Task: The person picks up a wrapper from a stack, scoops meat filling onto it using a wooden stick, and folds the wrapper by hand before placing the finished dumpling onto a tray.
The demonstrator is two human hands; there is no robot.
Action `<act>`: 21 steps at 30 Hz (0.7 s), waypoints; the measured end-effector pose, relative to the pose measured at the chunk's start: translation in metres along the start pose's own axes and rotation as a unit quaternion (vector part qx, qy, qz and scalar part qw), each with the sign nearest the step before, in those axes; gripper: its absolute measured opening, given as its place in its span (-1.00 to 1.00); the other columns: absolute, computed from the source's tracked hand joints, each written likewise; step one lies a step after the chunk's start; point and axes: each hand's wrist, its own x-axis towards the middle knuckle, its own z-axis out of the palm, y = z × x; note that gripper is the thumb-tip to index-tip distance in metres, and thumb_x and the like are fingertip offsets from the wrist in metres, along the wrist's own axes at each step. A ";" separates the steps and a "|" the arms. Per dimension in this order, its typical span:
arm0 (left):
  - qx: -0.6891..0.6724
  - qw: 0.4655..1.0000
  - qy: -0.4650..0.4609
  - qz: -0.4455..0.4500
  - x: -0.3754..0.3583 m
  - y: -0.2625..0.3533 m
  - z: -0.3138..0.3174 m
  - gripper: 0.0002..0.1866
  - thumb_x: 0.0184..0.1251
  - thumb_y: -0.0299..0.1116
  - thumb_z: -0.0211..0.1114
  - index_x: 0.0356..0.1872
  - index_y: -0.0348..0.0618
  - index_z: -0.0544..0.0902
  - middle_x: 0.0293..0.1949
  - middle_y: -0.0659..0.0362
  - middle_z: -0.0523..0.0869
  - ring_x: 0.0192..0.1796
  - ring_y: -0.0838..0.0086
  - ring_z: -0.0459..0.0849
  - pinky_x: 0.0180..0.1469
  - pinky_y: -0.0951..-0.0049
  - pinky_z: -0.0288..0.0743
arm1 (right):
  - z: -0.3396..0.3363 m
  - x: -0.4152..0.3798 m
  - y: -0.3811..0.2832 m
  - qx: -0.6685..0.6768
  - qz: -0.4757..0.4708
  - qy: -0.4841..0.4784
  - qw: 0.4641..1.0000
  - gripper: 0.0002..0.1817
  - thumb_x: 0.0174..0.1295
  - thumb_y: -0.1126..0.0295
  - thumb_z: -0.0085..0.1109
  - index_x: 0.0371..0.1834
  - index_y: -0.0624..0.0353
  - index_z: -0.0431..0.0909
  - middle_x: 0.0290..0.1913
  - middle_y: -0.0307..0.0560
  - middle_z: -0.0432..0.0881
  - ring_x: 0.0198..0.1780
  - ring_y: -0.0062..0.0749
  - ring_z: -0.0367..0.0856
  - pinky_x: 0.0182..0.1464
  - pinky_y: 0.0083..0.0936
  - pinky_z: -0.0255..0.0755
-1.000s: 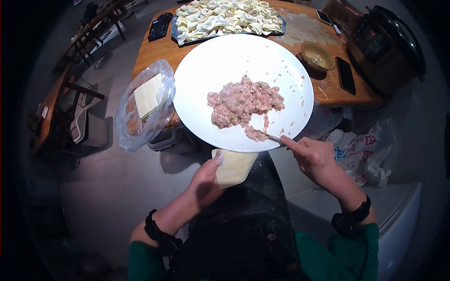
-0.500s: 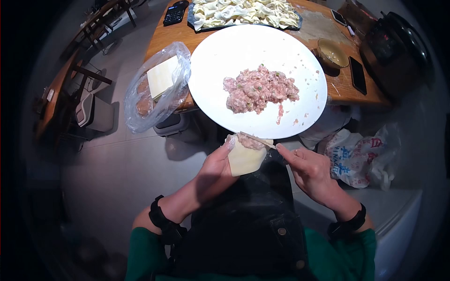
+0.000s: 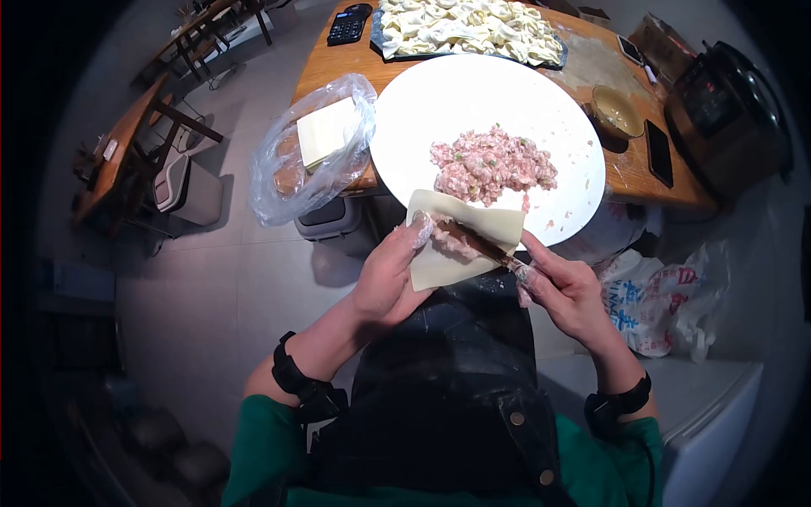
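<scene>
My left hand (image 3: 387,275) is closed on a square, pale wonton wrapper (image 3: 437,269), its floury thumb on the near face and the other fingers underneath. A smear of pink minced meat (image 3: 453,243) lies on the wrapper. My right hand (image 3: 570,291) grips a thin, flat spreading stick (image 3: 483,245), whose blade rests against that meat. The right index finger is at the wrapper's right edge. Just beyond both hands is a large white plate (image 3: 405,110) with a mound of minced meat (image 3: 494,165). The wrapper's far corner overlaps the plate's near rim.
At the left, a clear plastic bag (image 3: 274,182) holds a stack of wrappers (image 3: 325,135). Behind the plate stands a tray of folded wontons (image 3: 469,29). To the right are a bowl (image 3: 617,111), a phone (image 3: 658,152) and a dark cooker (image 3: 726,110).
The wrapper's far side has risen, opening its face towards me. My right hand has turned, bringing the stick's blade lower across the wrapper. The camera view has shifted slightly left.
</scene>
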 end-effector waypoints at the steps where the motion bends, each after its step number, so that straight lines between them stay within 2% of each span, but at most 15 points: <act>1: 0.031 0.999 -0.025 0.016 0.005 0.008 0.005 -0.52 0.49 -0.17 -0.20 0.28 -0.29 0.19 0.21 -0.05 0.38 0.26 0.19 0.39 0.35 0.13 0.18 | 0.004 0.007 0.003 -0.013 -0.061 0.015 0.998 -0.48 0.16 0.69 0.01 0.24 0.14 0.41 -0.52 -0.22 0.52 -0.50 -0.64 0.48 -0.40 -0.66 0.40; 2: 0.062 0.996 -0.049 0.033 0.010 0.014 0.008 -0.50 0.50 -0.14 -0.23 0.30 -0.24 0.16 0.23 -0.07 0.36 0.30 0.15 0.34 0.38 0.08 0.12 | 0.002 0.011 0.001 -0.014 -0.068 0.014 0.998 -0.48 0.16 0.69 0.01 0.24 0.14 0.41 -0.52 -0.22 0.52 -0.50 -0.64 0.48 -0.40 -0.66 0.40; 3: 0.072 0.994 -0.067 0.053 0.014 0.017 0.010 -0.46 0.49 -0.08 -0.26 0.35 -0.20 0.08 0.28 -0.09 0.29 0.35 0.14 0.26 0.40 0.06 0.08 | 0.001 0.015 -0.001 -0.161 -0.163 0.051 0.972 -0.44 0.05 0.70 0.04 0.20 0.11 0.45 -0.52 -0.19 0.53 -0.50 -0.56 0.51 -0.43 -0.62 0.42; 4: 0.075 0.993 -0.069 0.055 0.016 0.019 0.015 -0.46 0.49 -0.08 -0.26 0.35 -0.20 0.08 0.28 -0.09 0.29 0.35 0.14 0.26 0.40 0.06 0.08 | 0.000 0.017 -0.003 -0.302 -0.252 0.087 0.915 -0.40 -0.06 0.72 0.08 0.15 0.08 0.50 -0.52 -0.17 0.53 -0.51 -0.48 0.54 -0.45 -0.59 0.43; 5: 0.051 0.995 -0.058 0.070 0.016 0.020 0.022 -0.43 0.49 -0.06 -0.26 0.37 -0.18 0.03 0.32 -0.10 0.23 0.38 0.13 0.20 0.41 0.06 0.06 | 0.001 0.019 -0.006 -0.359 -0.284 0.135 0.878 -0.37 -0.24 0.68 0.12 0.05 0.04 0.58 -0.50 -0.12 0.54 -0.50 -0.36 0.56 -0.50 -0.53 0.44; 6: 0.026 0.995 -0.046 0.084 0.016 0.020 0.029 -0.41 0.49 -0.04 -0.27 0.39 -0.16 -0.02 0.35 -0.10 0.17 0.41 0.13 0.14 0.42 0.07 0.03 | 0.002 0.021 -0.006 -0.360 -0.285 0.135 0.878 -0.37 -0.24 0.68 0.12 0.05 0.04 0.58 -0.50 -0.12 0.54 -0.50 -0.36 0.56 -0.50 -0.53 0.44; 7: 0.041 0.995 -0.028 0.087 0.017 0.020 0.031 -0.36 0.47 0.02 -0.25 0.41 -0.16 -0.06 0.40 -0.08 0.06 0.44 0.17 0.07 0.43 0.09 0.01 | 0.003 0.023 -0.004 -0.385 -0.307 0.161 0.855 -0.38 -0.25 0.67 0.13 0.03 0.02 0.60 -0.49 -0.14 0.54 -0.51 -0.37 0.55 -0.50 -0.55 0.43; 8: 0.041 0.995 -0.029 0.087 0.018 0.016 0.031 -0.36 0.47 0.02 -0.25 0.41 -0.16 -0.06 0.40 -0.08 0.06 0.44 0.17 0.07 0.43 0.09 0.01 | 0.004 0.025 -0.003 -0.409 -0.328 0.186 0.831 -0.39 -0.26 0.65 0.15 0.01 0.01 0.61 -0.48 -0.16 0.55 -0.52 -0.38 0.55 -0.50 -0.56 0.43; 10: -0.020 0.990 0.010 0.136 0.016 0.007 0.028 -0.39 0.46 -0.05 -0.13 0.32 -0.33 0.10 0.33 -0.05 0.26 0.37 0.24 0.25 0.40 0.17 0.10 | 0.009 0.025 0.003 -0.421 -0.320 0.187 0.828 -0.40 -0.25 0.64 0.16 0.01 0.00 0.61 -0.46 -0.14 0.57 -0.51 -0.37 0.56 -0.50 -0.56 0.44; 12: -0.023 0.989 -0.018 0.146 0.017 0.003 0.023 -0.39 0.43 -0.08 -0.03 0.31 -0.32 0.15 0.32 -0.02 0.28 0.35 0.27 0.27 0.39 0.20 0.12 | 0.015 0.023 0.010 -0.433 -0.310 0.188 0.825 -0.40 -0.24 0.64 0.17 0.01 -0.02 0.61 -0.44 -0.13 0.58 -0.50 -0.36 0.58 -0.49 -0.56 0.45; 14: 0.079 0.983 0.033 0.161 0.021 -0.001 0.025 -0.49 0.43 -0.18 0.01 0.26 -0.31 0.26 0.28 -0.01 0.35 0.31 0.30 0.34 0.35 0.26 0.21 | 0.020 0.021 0.017 -0.419 -0.278 0.173 0.847 -0.42 -0.21 0.64 0.17 0.00 -0.03 0.61 -0.35 -0.08 0.64 -0.42 -0.34 0.64 -0.45 -0.55 0.50; 17: 0.076 0.985 0.099 0.117 0.028 -0.002 0.016 -0.60 0.44 -0.29 0.02 0.19 -0.30 0.35 0.21 0.03 0.44 0.23 0.35 0.43 0.28 0.34 0.31 | 0.018 0.014 0.025 -0.375 -0.252 0.159 0.878 -0.49 -0.14 0.65 0.20 -0.02 0.05 0.61 -0.32 -0.04 0.67 -0.36 -0.32 0.68 -0.41 -0.53 0.53; 18: 0.075 0.986 0.091 0.115 0.031 0.000 0.015 -0.60 0.44 -0.29 0.02 0.19 -0.30 0.35 0.21 0.03 0.44 0.23 0.35 0.43 0.28 0.34 0.31 | 0.013 0.013 0.026 -0.343 -0.230 0.159 0.896 -0.52 -0.12 0.65 0.22 -0.03 0.08 0.61 -0.34 -0.04 0.67 -0.36 -0.31 0.68 -0.40 -0.52 0.53; 20: 0.092 0.976 0.148 0.131 0.036 0.007 0.012 -0.49 0.48 -0.35 -0.10 0.35 -0.33 0.05 0.29 -0.11 0.30 0.32 0.26 0.33 0.36 0.24 0.23 | -0.014 0.008 0.027 -0.373 -0.213 0.151 0.891 -0.54 -0.11 0.65 0.24 -0.04 0.11 0.61 -0.36 -0.03 0.67 -0.37 -0.31 0.68 -0.39 -0.51 0.53; 21: 0.080 0.974 0.147 0.151 0.040 0.013 0.014 -0.50 0.48 -0.37 -0.11 0.35 -0.33 0.04 0.27 -0.14 0.31 0.29 0.25 0.36 0.35 0.24 0.26 | -0.033 0.003 0.028 -0.395 -0.195 0.137 0.887 -0.57 -0.09 0.65 0.26 -0.06 0.14 0.61 -0.39 -0.03 0.66 -0.37 -0.31 0.68 -0.39 -0.50 0.53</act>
